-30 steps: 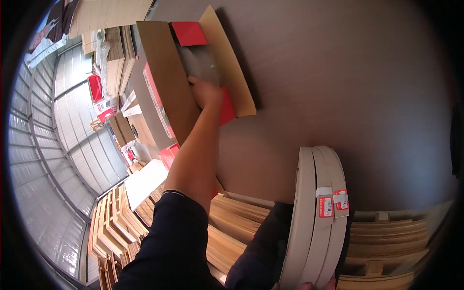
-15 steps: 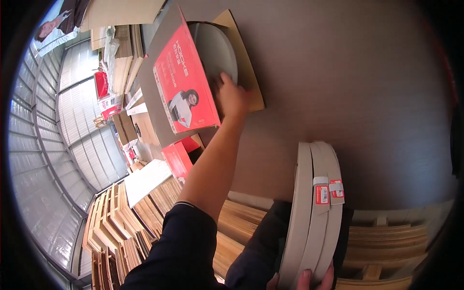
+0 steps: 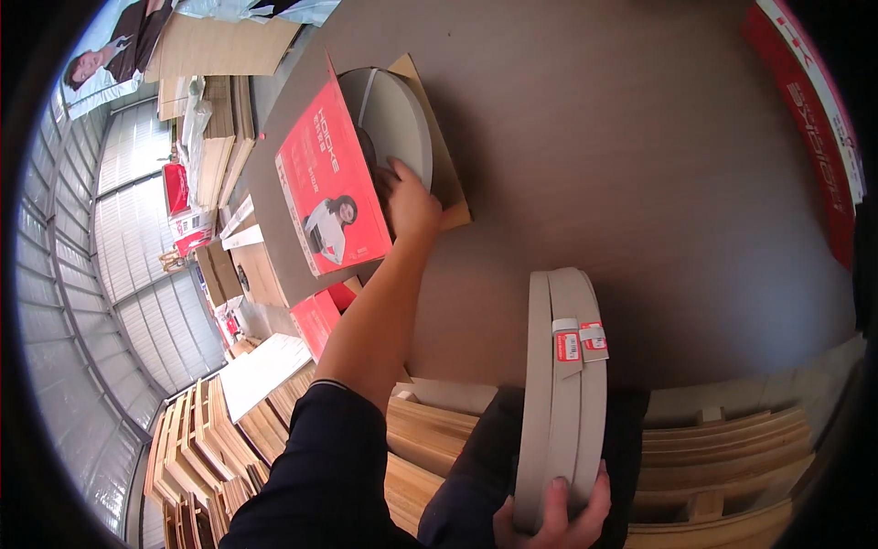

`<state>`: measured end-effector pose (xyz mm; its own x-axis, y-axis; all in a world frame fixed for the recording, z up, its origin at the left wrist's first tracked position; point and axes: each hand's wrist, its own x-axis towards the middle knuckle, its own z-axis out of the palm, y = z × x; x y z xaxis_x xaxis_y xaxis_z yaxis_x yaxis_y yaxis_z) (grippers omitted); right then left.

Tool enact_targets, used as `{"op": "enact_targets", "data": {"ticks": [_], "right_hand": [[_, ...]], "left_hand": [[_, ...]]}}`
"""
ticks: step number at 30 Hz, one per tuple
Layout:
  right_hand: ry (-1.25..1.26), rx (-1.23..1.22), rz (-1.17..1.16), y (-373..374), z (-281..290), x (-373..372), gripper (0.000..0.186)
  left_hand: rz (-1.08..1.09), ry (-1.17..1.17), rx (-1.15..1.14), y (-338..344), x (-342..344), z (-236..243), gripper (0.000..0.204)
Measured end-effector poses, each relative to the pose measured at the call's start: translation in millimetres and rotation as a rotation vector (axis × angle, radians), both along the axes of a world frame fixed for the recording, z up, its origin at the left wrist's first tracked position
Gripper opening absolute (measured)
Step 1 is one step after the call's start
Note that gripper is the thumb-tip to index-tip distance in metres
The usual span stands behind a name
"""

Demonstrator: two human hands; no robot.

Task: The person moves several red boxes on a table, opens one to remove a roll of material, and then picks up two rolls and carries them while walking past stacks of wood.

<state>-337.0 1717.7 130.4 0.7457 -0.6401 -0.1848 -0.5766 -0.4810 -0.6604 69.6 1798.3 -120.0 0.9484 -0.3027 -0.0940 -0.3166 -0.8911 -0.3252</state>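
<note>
An open red cardboard box [image 3: 315, 197] lies on the brown tabletop, with a grey roll of edge banding [image 3: 407, 119] standing partly out of it. My left hand [image 3: 413, 203] reaches into the box opening and grips the near edge of this roll. Some of its fingers are hidden behind the box wall and the roll. My right hand [image 3: 556, 512] is wrapped round the lower end of a pair of light grey edge banding rolls [image 3: 553, 412], held together on edge at the table's near side. Two red and white labels [image 3: 581, 341] hang on their rims.
Another red box [image 3: 814, 128] stands at the table's far right. A smaller open red box [image 3: 317, 320] is beyond my left forearm. Stacked wooden boards [image 3: 206, 430] fill the lower left, and slatted wood [image 3: 722, 457] lies under the table's near edge.
The view has shifted, bringing the far-right red box into sight. My left hand stays at the roll in the box. More of my right hand's fingers now show on the paired rolls.
</note>
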Motion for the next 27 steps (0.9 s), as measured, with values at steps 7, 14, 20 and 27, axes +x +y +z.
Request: {"op": "enact_targets", "data": {"ticks": [7, 14, 20, 27], "right_hand": [[-0.046, -0.014, -0.022, 12.7, 5.9, 16.4, 0.056], [-0.032, 0.005, -0.036, 17.5, 12.9, 34.4, 0.054], [-0.024, 0.008, -0.048, 18.0, 11.7, 16.8, 0.059], [0.005, 0.0, -0.068, 14.8, 16.1, -2.1, 0.064]], "left_hand": [[-0.245, -0.037, -0.078, -15.5, -45.9, -6.5, 0.077], [-0.56, -0.084, -0.114, -49.3, -111.6, -1.9, 0.063], [-0.72, 0.308, -0.215, -54.1, -110.8, 37.3, 0.08], [-0.645, 0.293, -0.364, -96.8, -59.6, 143.9, 0.076]]}}
